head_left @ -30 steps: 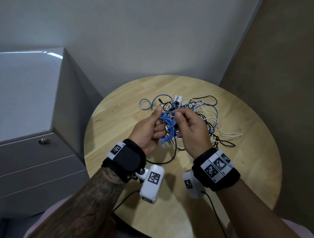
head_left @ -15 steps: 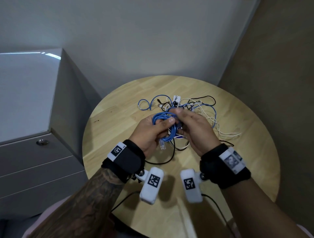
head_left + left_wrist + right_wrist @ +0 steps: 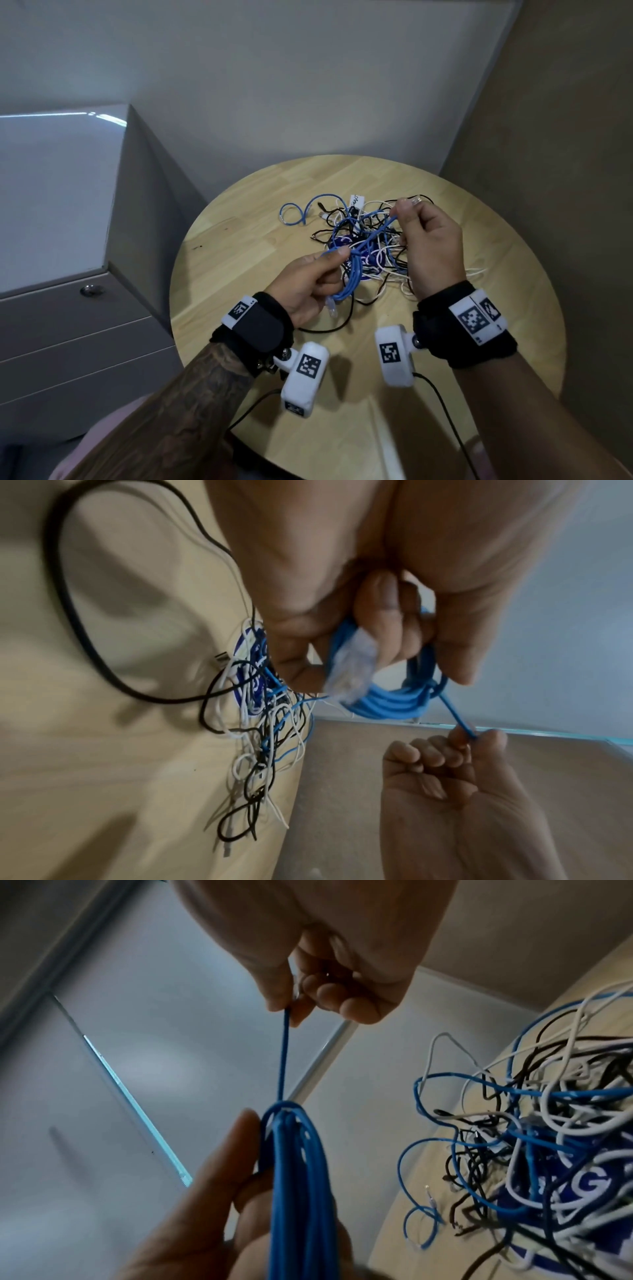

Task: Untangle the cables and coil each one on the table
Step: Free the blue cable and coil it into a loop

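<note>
Counter [image 3: 479,274] edge curves round on every side; I see bare wood to the left of the pile and along the near rim under my wrists. Grey cabinet [image 3: 68,240] stands close against the counter's left side, walls close behind and to the right.

Tangle of cables [image 3: 370,246], black, white and thin blue, lies at the middle of the counter, partly over a blue-and-white printed disc [image 3: 589,1183]. One loose blue loop [image 3: 294,214] trails off the tangle toward the far left.

Blue cable coil [image 3: 352,277] is up off the counter, above the near side of the tangle. Its long axis runs roughly near-to-far, the loops hanging down toward me, a clear plug [image 3: 352,666] dangling at the low end.

Left hand [image 3: 308,287]: grip closed round the coil, thumb on top, fingers curled under the bundled strands.

Right hand [image 3: 431,246]: grip narrow, thumb and forefinger pinching the coil's free tail [image 3: 284,1056]. That tail runs taut and straight from the top of the bundle, up and to the right. Other fingers are curled in. The tail loops once round the top of the coil where it leaves the bundle, just past my left thumb tip.
</note>
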`<state>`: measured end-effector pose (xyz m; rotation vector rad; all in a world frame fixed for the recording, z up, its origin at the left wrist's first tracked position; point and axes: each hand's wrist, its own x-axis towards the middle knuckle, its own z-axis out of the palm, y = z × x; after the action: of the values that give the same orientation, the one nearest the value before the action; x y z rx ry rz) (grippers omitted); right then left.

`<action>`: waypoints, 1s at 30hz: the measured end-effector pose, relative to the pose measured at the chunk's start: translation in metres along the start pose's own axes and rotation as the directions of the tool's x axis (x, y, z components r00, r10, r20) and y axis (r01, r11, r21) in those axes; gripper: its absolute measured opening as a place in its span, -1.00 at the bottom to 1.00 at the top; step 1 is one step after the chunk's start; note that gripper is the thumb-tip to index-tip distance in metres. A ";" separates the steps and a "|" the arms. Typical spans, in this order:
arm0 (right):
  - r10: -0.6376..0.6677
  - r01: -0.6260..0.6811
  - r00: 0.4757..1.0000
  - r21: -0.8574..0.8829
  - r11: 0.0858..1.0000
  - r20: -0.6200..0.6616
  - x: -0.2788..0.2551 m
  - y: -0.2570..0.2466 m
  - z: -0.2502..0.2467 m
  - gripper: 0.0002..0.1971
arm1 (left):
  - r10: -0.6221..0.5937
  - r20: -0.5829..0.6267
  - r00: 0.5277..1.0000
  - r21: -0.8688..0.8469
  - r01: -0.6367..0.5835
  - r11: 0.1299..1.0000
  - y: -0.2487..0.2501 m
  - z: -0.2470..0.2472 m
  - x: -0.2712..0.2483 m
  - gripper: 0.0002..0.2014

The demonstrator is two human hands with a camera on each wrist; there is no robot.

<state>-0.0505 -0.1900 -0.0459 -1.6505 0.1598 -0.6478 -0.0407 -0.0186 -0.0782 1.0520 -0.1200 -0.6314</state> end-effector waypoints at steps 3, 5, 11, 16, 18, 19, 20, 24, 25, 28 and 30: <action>-0.021 0.021 1.000 -0.038 0.999 0.001 0.002 0.000 -0.003 -0.65 | -0.011 0.004 1.000 0.038 0.011 0.999 0.000 -0.004 0.001 -0.75; -0.027 0.027 1.000 -0.036 0.999 0.002 0.004 0.000 -0.006 -0.64 | -0.005 0.013 1.000 0.022 0.005 1.000 0.001 -0.004 0.003 -0.94; 0.141 -0.151 0.985 0.102 0.983 0.098 0.002 0.004 -0.011 -0.80 | 0.123 -0.113 0.986 0.060 -0.116 0.991 0.002 -0.006 0.006 -0.83; 0.267 -0.270 0.903 -0.039 0.962 0.337 -0.004 0.014 -0.018 -0.83 | 0.211 -0.143 0.967 -0.068 -0.222 0.973 0.012 -0.010 0.004 -0.66; 0.281 -0.245 0.860 -0.139 0.960 0.427 -0.013 0.018 -0.010 -0.89 | 0.228 -0.121 0.966 -0.043 -0.235 0.971 0.016 -0.007 0.004 -0.52; 0.270 -0.215 0.848 -0.169 0.962 0.456 -0.017 0.021 -0.006 -0.91 | 0.235 -0.112 0.965 -0.020 -0.239 0.971 0.018 -0.005 0.004 -0.49; 0.264 -0.204 0.845 -0.177 0.963 0.466 -0.019 0.022 -0.002 -0.93 | 0.242 -0.114 0.964 -0.003 -0.244 0.970 0.018 -0.004 0.004 -0.49; 0.362 -0.414 0.810 0.013 0.910 0.462 -0.025 0.018 0.010 -0.84 | 0.255 -0.143 0.956 0.041 -0.252 0.967 0.019 -0.005 0.002 -0.67; 0.375 -0.452 0.804 0.063 0.890 0.462 -0.026 0.017 0.012 -0.81 | 0.257 -0.145 0.955 0.053 -0.252 0.966 0.019 -0.005 0.002 -0.71; 0.394 -0.503 0.813 0.175 0.847 0.428 -0.028 0.014 0.015 -0.78 | 0.236 -0.144 0.961 0.068 -0.228 0.971 0.020 -0.003 0.001 -0.76; 0.412 -0.529 0.809 0.214 0.821 0.420 -0.028 0.012 0.016 -0.78 | 0.217 -0.141 0.966 0.055 -0.212 0.976 0.020 0.001 -0.002 -0.78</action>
<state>-0.0630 -0.1651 -0.0670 -1.3047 0.1868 0.0252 -0.0344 -0.0119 -0.0605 1.1022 -0.1172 -0.3560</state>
